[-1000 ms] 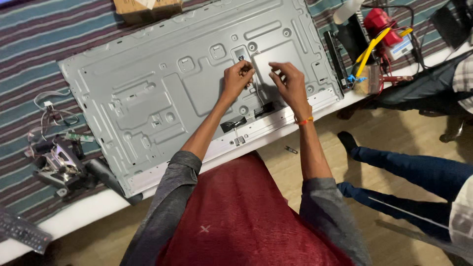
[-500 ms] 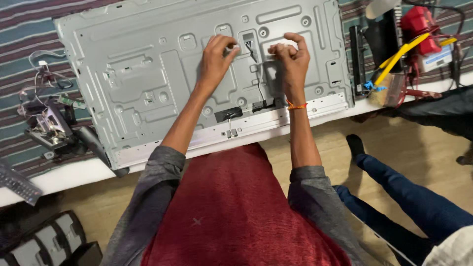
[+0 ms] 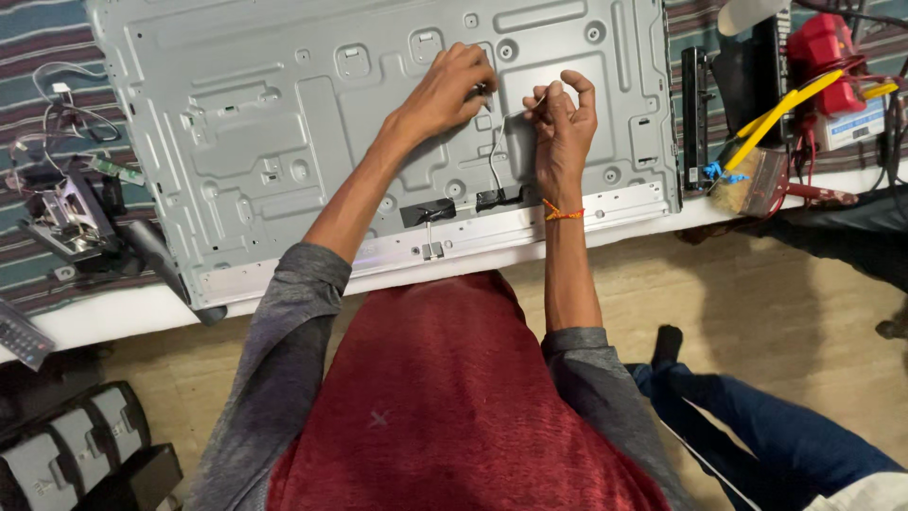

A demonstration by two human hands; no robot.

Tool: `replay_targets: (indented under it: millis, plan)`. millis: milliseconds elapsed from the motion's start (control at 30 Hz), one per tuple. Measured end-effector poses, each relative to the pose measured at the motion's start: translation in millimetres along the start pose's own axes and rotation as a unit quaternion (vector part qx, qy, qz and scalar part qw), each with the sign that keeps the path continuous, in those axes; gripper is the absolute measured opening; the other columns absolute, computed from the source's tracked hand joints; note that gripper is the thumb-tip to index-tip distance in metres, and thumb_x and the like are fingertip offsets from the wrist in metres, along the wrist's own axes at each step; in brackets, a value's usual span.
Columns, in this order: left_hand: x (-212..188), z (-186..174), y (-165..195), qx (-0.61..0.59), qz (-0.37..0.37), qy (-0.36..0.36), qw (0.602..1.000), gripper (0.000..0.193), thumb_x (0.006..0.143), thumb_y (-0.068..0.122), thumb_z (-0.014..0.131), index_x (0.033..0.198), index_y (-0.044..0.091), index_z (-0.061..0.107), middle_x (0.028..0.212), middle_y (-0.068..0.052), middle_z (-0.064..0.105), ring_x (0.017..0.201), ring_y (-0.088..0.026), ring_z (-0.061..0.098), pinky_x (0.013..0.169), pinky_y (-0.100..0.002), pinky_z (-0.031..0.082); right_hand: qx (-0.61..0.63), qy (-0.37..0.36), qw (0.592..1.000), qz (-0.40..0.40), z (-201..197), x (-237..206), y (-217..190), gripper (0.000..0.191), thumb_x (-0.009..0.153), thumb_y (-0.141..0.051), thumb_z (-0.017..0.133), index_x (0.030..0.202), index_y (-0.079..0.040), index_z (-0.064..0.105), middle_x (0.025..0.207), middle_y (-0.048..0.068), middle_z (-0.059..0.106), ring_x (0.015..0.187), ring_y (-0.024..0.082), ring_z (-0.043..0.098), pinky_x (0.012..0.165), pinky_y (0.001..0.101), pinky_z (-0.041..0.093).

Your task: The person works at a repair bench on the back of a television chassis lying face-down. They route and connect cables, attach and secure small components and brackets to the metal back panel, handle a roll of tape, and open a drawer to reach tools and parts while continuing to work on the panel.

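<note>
My left hand (image 3: 454, 87) and right hand (image 3: 560, 118) work near the middle of the grey metal back panel (image 3: 284, 123), which lies flat on the striped counter (image 3: 33, 43). My left fingers curl tight over a small fitting; my right fingers pinch a thin dark wire (image 3: 493, 163) (its far end runs to the black connector (image 3: 499, 198) at the panel's lower edge). Tugging too hard could, I judge, tear that wire from its connector.
</note>
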State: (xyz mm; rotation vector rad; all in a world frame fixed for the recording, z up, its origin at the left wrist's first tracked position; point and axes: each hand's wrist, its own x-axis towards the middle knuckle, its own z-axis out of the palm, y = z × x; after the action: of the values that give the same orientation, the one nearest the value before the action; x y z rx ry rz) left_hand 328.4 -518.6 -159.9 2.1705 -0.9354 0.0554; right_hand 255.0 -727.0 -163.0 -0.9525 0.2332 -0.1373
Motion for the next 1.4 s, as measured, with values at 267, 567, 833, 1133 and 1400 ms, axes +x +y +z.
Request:
replay_targets:
  millis: [267, 567, 833, 1133, 1400]
  plan:
    - [0.5, -13.0, -1.3, -0.019, 0.032, 0.103, 0.994, 0.028, 0.08, 0.004, 0.079, 0.105, 0.007, 0.07, 0.11, -0.011, 0.059, 0.107, -0.033, 0.054, 0.092, -0.046, 0.044, -0.329, -0.042, 0.943, -0.018, 22.5, 18.4, -0.7, 0.029, 0.095, -0.021, 0.078, 0.119, -0.009, 0.068, 0.083, 0.005, 0.066, 0.07, 0.01, 0.058, 0.061, 0.0267, 0.05]
    - [-3.2, -7.2, -8.4, -0.059, -0.038, 0.093, 0.993, 0.022, 0.083, 0.001, 0.078, 0.103, 0.007, 0.07, 0.112, -0.008, 0.061, 0.107, -0.031, 0.055, 0.097, -0.042, 0.046, -0.645, -0.111, 0.751, -0.087, 36.1, 21.2, 3.9, 0.023, 0.079, -0.023, 0.086, 0.09, -0.006, 0.075, 0.081, 0.008, 0.072, 0.071, 0.023, 0.07, 0.064, 0.0376, 0.052]
    - [-0.8, -12.1, -10.5, -0.054, -0.016, 0.081, 0.995, 0.02, 0.083, 0.001, 0.076, 0.101, 0.006, 0.07, 0.111, -0.008, 0.061, 0.105, -0.032, 0.053, 0.096, -0.042, 0.046, -0.625, -0.107, 0.769, -0.084, 36.0, 24.6, 11.1, 0.017, 0.077, -0.023, 0.085, 0.081, -0.009, 0.074, 0.079, 0.005, 0.069, 0.068, 0.021, 0.067, 0.063, 0.036, 0.051]
    - [-2.8, -11.4, -16.5, -0.045, -0.022, 0.061, 0.997, 0.021, 0.083, 0.0, 0.073, 0.103, 0.006, 0.068, 0.111, -0.008, 0.06, 0.105, -0.032, 0.052, 0.096, -0.042, 0.046, -0.587, -0.146, 0.776, -0.177, 25.0, 10.5, 12.5, 0.01, 0.083, -0.012, 0.081, 0.088, -0.006, 0.074, 0.08, 0.005, 0.061, 0.06, 0.017, 0.061, 0.059, 0.0325, 0.048]
    - [-7.2, -10.1, -9.8, -0.007, 0.033, 0.056, 0.998, 0.04, 0.079, 0.002, 0.074, 0.117, 0.01, 0.068, 0.121, -0.009, 0.061, 0.115, -0.032, 0.053, 0.1, -0.048, 0.041, -0.594, -0.175, 0.733, -0.281, 22.8, 7.1, 20.7, 0.012, 0.086, -0.011, 0.081, 0.093, -0.007, 0.072, 0.087, 0.006, 0.063, 0.068, 0.024, 0.066, 0.06, 0.0359, 0.052]
